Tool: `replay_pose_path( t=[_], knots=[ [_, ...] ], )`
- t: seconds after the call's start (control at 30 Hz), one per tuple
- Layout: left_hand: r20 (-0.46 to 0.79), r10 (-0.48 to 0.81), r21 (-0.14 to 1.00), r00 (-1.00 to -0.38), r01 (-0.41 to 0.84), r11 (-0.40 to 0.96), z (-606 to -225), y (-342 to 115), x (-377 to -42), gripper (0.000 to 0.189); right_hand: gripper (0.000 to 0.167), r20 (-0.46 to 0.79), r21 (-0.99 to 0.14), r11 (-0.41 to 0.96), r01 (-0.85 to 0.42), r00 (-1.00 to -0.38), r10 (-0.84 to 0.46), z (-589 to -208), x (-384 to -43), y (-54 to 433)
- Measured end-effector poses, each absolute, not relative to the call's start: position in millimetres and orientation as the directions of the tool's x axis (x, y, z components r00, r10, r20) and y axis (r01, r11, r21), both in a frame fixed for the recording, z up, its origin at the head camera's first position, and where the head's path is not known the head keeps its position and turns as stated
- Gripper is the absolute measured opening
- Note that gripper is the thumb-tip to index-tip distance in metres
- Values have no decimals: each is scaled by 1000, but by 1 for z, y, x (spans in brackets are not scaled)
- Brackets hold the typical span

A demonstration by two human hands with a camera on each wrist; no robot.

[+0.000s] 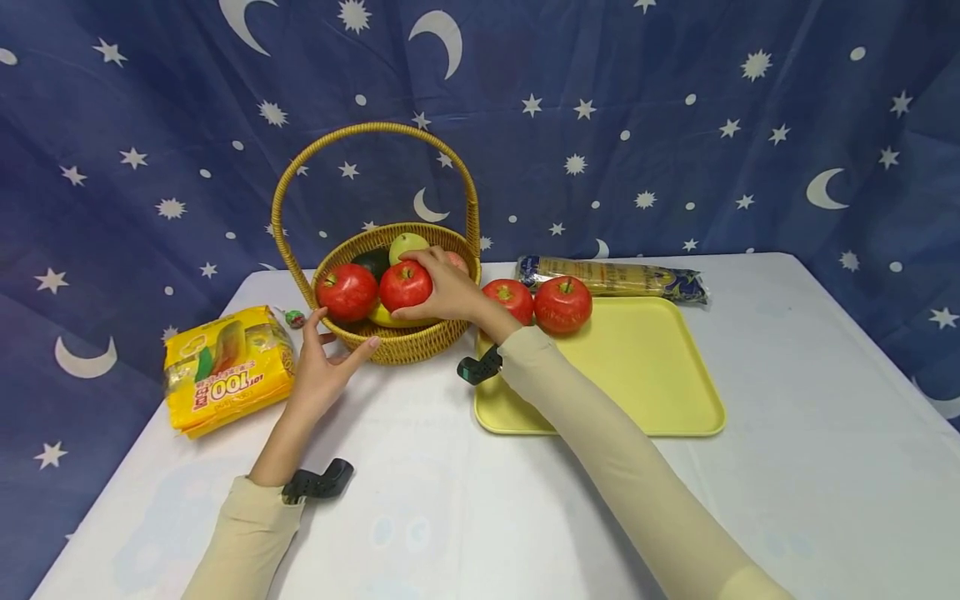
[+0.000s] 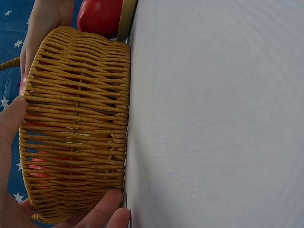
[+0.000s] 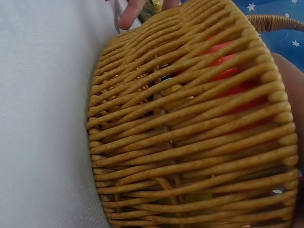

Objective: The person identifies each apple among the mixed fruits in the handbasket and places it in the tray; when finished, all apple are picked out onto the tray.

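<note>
A wicker basket [image 1: 405, 348] with a tall arched handle stands at the back of the table. My right hand [image 1: 448, 292] reaches over its rim and grips a red apple [image 1: 407, 286] among the fruit. Beside that apple lie another red apple [image 1: 347, 292], a dark green fruit [image 1: 372, 262], a yellow-green pear [image 1: 407, 245] and a pinkish fruit [image 1: 457, 262]; something yellow [image 1: 384, 317] shows beneath. My left hand [image 1: 324, 367] holds the basket's left side. In the left wrist view its thumb is at the rim and its fingers [image 2: 105, 209] curl low against the weave.
A yellow tray [image 1: 637, 375] sits right of the basket, with two red apples [image 1: 563, 305] at its back left corner. Behind it lies a long pack of dry noodles [image 1: 615, 277]. At the left are a yellow food packet [image 1: 228, 371] and a small wrapped candy [image 1: 295, 318].
</note>
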State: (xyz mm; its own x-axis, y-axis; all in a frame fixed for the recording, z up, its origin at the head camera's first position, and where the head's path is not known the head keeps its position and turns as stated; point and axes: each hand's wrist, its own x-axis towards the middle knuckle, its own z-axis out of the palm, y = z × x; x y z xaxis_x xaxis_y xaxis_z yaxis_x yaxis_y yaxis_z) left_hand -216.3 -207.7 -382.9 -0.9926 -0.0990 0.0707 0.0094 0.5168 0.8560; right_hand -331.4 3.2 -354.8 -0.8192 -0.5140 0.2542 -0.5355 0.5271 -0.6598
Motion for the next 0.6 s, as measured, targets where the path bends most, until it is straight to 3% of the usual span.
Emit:
replay_pose_path(
  t=[0.33,0.6],
  knots=[
    [60,-101,856,-993,-1,517,-384,-208,-217,98,94,254,-679,521,-518,-831,-494,-355,-325,7],
    [54,-101,859,-993,-5,511,-383,-208,-217,98,89,285,-689,477,-546,-809,-515,-355,-323,8]
  ],
)
